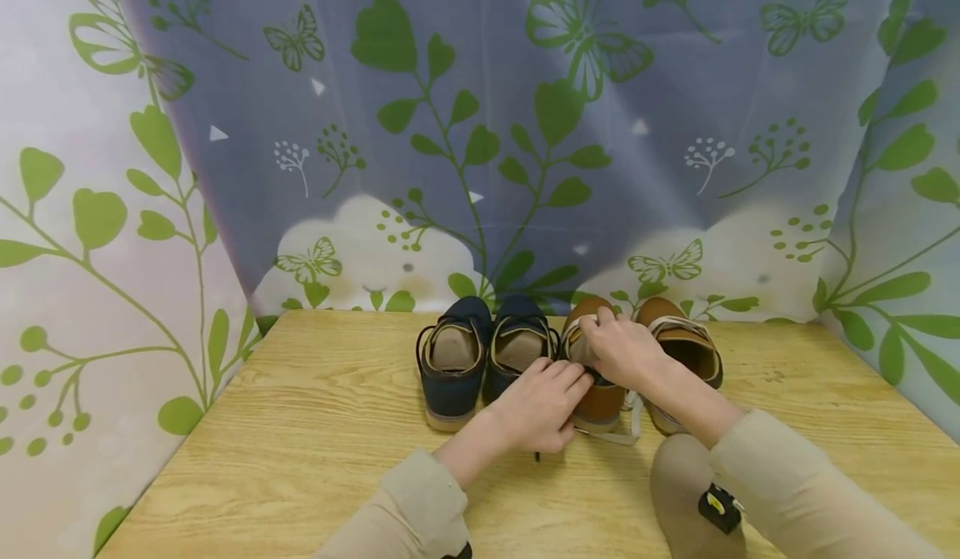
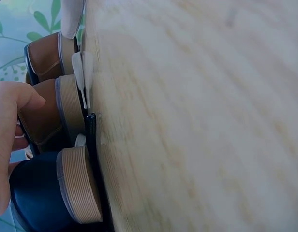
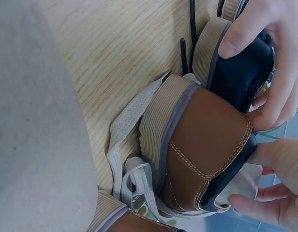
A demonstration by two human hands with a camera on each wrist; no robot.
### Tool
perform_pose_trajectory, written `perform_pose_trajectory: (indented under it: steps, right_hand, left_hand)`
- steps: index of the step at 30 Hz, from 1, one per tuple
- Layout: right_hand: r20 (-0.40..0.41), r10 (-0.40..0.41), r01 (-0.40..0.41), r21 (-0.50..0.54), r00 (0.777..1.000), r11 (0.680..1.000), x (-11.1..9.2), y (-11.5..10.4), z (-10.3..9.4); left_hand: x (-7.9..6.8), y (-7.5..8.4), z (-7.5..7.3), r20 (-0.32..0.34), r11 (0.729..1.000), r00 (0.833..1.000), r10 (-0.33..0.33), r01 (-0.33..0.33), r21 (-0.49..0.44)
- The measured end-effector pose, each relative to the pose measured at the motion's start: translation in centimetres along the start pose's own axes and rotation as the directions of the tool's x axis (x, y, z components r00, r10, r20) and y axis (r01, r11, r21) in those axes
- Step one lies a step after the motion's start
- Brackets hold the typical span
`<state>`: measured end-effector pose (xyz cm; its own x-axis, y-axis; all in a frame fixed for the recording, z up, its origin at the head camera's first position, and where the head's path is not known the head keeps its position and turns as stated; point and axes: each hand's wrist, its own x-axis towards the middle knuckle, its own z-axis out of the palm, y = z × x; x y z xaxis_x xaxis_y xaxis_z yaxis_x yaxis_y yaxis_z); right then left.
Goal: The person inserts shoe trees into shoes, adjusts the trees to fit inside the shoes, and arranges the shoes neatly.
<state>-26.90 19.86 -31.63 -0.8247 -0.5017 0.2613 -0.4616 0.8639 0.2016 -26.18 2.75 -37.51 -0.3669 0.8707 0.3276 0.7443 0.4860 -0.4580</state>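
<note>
A left brown shoe [image 1: 597, 401], its heel toward me, stands between my hands. My right hand [image 1: 622, 346] reaches over its opening and pinches a grey-beige insert [image 3: 242, 180] inside it. My left hand [image 1: 542, 405] grips the same shoe's heel, fingers at the collar and thumb low near its back. White laces [image 3: 127, 145] trail from the shoe onto the table. Close on the left are two navy shoes [image 1: 452, 388], with similar inserts showing in their openings. On the right stands the other brown shoe [image 1: 678, 401], its opening dark.
A loose taupe piece [image 1: 678, 476] with a rounded end is below my right forearm. The wooden table [image 1: 322, 426] extends to both sides of the shoes. Behind it hangs a printed curtain [image 1: 465, 67] with leaves and butterflies, close to the shoe toes.
</note>
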Motion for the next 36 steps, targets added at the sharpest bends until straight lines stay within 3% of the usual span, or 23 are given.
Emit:
perform_pose_trajectory:
  steps: [16, 36]
  right_hand:
    - [0.036, -0.012, 0.011, 0.025, 0.999, 1.000, 0.06, 0.42, 0.02]
    - [-0.021, -0.053, 0.054, 0.026, 0.998, 0.998, 0.10, 0.70, 0.37]
  left_hand:
    - [0.10, 0.11, -0.17, 0.065, 1.000, 0.998, -0.005, 0.006, -0.020]
    - [0.19, 0.00, -0.17, 0.115, 0.999, 0.993, -0.015, 0.019, -0.036]
